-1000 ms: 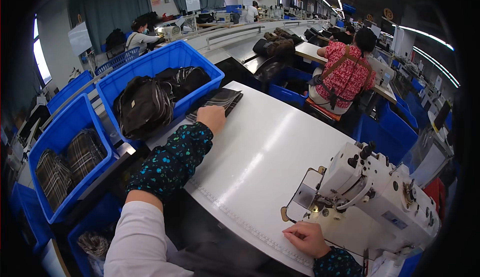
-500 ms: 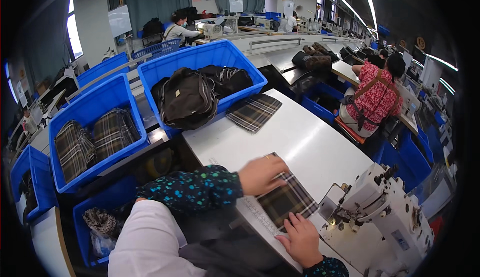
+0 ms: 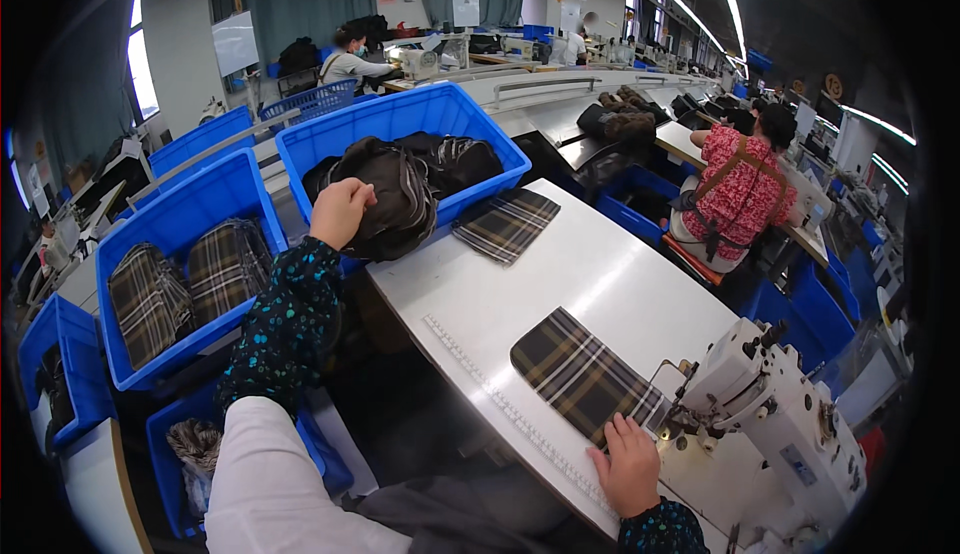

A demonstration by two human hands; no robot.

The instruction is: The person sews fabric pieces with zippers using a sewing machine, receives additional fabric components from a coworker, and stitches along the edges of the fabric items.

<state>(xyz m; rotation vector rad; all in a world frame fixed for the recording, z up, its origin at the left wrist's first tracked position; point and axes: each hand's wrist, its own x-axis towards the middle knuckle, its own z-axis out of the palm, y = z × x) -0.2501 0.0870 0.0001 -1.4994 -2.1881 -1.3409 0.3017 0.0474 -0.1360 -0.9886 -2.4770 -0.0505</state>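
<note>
– Where are the hands?
– Left hand (image 3: 340,212), fingers curled on the dark bag (image 3: 395,199) in the blue bin (image 3: 470,119) at the bench (image 3: 600,274) edge. Right hand (image 3: 630,464), fingers flat, presses the plaid piece (image 3: 580,374) beside the sewing machine (image 3: 770,424)
– Room?
– Open bench between

Left hand (image 3: 340,212) outstretched, right hand (image 3: 630,466) flat

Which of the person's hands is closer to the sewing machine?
Right. The right hand rests on the plaid fabric piece just beside the sewing machine; the left hand is far off, at the dark bag in the blue bin.
</note>
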